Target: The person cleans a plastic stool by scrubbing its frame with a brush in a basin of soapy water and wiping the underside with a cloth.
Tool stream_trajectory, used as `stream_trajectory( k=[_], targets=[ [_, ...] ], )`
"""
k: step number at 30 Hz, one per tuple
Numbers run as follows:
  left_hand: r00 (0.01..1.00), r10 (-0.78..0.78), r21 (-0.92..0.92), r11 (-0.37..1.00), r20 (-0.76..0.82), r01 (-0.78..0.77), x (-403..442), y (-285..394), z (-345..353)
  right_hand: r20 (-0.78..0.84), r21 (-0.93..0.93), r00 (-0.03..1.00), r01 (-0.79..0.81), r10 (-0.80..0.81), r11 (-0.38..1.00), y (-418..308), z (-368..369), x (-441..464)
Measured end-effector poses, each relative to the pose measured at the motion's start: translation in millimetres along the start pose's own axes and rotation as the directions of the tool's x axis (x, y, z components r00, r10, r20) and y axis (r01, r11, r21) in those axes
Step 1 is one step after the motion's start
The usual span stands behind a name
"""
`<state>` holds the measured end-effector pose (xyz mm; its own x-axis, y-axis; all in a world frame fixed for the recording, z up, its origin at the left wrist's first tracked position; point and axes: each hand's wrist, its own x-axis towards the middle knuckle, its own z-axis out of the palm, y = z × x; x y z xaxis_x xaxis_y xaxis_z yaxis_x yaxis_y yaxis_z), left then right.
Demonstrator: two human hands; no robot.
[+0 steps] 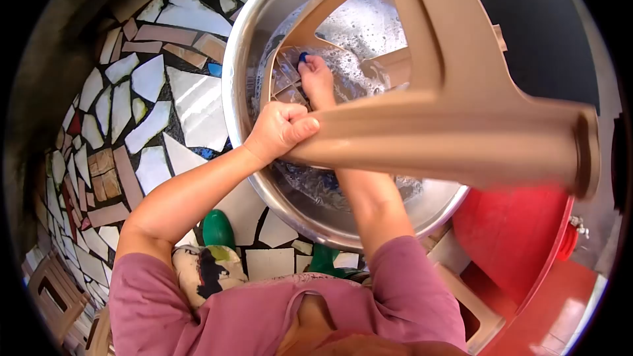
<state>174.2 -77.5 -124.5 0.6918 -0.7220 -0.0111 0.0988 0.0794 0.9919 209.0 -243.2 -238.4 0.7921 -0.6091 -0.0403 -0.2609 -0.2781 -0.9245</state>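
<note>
A brown plastic stool (395, 128) lies tilted over a large metal basin (239, 102), its legs pointing up and to the right. My left hand (280, 130) is closed around the edge of one leg. Beneath that leg my right arm reaches through to the stool's inner side. There my right hand (318, 82), fingers bent, pinches a small blue thing (303, 57), mostly hidden, perhaps a scrubber. Foamy water (362, 23) fills the lower part of the basin, and part of the stool sits in it.
A red plastic tub (511, 234) stands at the right, close to the basin. More brown plastic furniture (56, 293) shows at the lower left. Underfoot is a floor of broken tiles (198, 102); my green boots (217, 229) stand against the basin's near side.
</note>
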Motion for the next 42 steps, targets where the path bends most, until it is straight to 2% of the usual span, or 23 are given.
stream_trajectory(
  k=[1,5,6,7,9,10,15,17,18,20,21,23,24,26,27,29,30,32,33,37,40,41,42],
  targets=[
    [0.998,-0.055,0.029,0.998,0.027,0.055,-2.0,2.4,1.8,-0.014,0.036,1.0,0.029,-0.028,0.999,4.2,0.8,-4.4],
    [0.988,-0.117,0.046,0.992,0.097,0.113,-11.0,13.6,14.7,-0.024,-0.167,0.97,0.237,-0.244,0.957,-8.8,-16.2,-14.6],
    [0.99,-0.086,0.099,0.992,0.111,0.075,-12.9,13.3,16.9,-0.004,-0.256,0.951,0.297,-0.308,0.92,-23.5,-22.0,-16.0],
    [0.991,-0.055,0.152,0.988,0.125,0.036,-14.0,15.7,18.3,-0.008,-0.26,0.952,0.294,-0.307,0.92,-32.9,-20.5,-14.4],
    [0.99,-0.051,0.133,0.991,0.134,0.033,-16.9,19.3,21.6,0.038,-0.259,0.882,0.463,-0.47,0.848,-41.0,-12.0,-14.2],
    [0.99,-0.032,0.156,0.988,0.138,0.01,-16.7,21.8,22.9,0.018,-0.352,0.927,0.357,-0.375,0.865,-43.8,-10.4,-7.8],
    [0.987,0.017,0.233,0.971,0.158,-0.054,-17.0,19.0,26.2,0.062,-0.474,0.954,0.287,-0.294,0.832,-39.1,-11.5,-4.6],
    [0.973,0.119,0.347,0.92,0.197,-0.182,-16.5,17.1,29.1,0.053,-0.37,0.904,0.412,-0.424,0.832,-42.1,-14.6,-11.6],
    [0.973,0.118,0.338,0.923,0.201,-0.182,-16.8,17.5,31.5,0.035,-0.337,0.88,0.456,-0.473,0.824,-38.8,-13.6,-13.3],
    [0.938,0.242,0.465,0.82,0.247,-0.334,-17.9,20.5,35.4,0.031,-0.332,0.852,0.502,-0.523,0.799,-33.3,-19.4,-8.9],
    [0.939,0.239,0.459,0.825,0.246,-0.331,-16.5,21.3,35.8,0.028,-0.319,0.818,0.551,-0.574,0.771,-34.9,-22.5,-5.0],
    [0.92,0.316,0.449,0.804,0.234,-0.39,-16.1,21.1,36.2,0.083,-0.342,0.826,0.549,-0.557,0.763,-36.0,-29.7,-2.3],
    [0.916,0.33,0.454,0.797,0.226,-0.399,-15.5,22.1,35.5,0.114,-0.425,0.838,0.527,-0.534,0.736,-39.5,-31.7,-4.0],
    [0.928,0.305,0.425,0.826,0.216,-0.37,-16.5,21.1,32.2,0.18,-0.588,0.877,0.458,-0.445,0.666,-44.5,-35.8,-14.9],
    [0.939,0.286,0.402,0.85,0.192,-0.341,-16.1,19.5,31.0,0.173,-0.596,0.882,0.448,-0.438,0.666,-39.5,-37.7,-16.6],
    [0.935,0.304,0.407,0.842,0.184,-0.354,-14.2,16.1,30.8,0.072,-0.451,0.837,0.513,-0.543,0.73,-30.3,-36.8,-13.2],
    [0.926,0.304,0.41,0.833,0.223,-0.372,-15.0,16.6,31.7,0.083,-0.449,0.839,0.514,-0.538,0.731,-30.3,-33.7,-9.1],
    [0.92,0.291,0.413,0.828,0.261,-0.379,-16.8,18.3,32.6,-0.053,-0.012,0.896,0.441,-0.441,0.898,-35.8,-26.1,1.3],
    [0.897,0.331,0.434,0.79,0.293,-0.433,-16.5,19.7,33.3,-0.056,-0.008,0.899,0.434,-0.433,0.901,-35.0,-26.0,3.3],
    [0.866,0.388,0.443,0.747,0.316,-0.496,-14.8,18.8,32.6,-0.088,-0.178,0.884,0.44,-0.46,0.88,-30.4,-30.1,-3.2],
    [0.879,0.381,0.445,0.76,0.286,-0.474,-12.3,14.2,30.9,0.078,-0.536,0.896,0.407,-0.437,0.739,-28.1,-36.2,-19.9],
    [0.875,0.384,0.437,0.76,0.294,-0.481,-11.7,15.0,29.9,0.07,-0.543,0.897,0.401,-0.436,0.738,-27.7,-46.3,-21.9],
    [0.89,0.356,0.44,0.776,0.286,-0.452,-12.2,15.3,28.7,0.083,-0.364,0.967,0.255,-0.242,0.896,-27.4,-59.0,-24.7]
  ],
)
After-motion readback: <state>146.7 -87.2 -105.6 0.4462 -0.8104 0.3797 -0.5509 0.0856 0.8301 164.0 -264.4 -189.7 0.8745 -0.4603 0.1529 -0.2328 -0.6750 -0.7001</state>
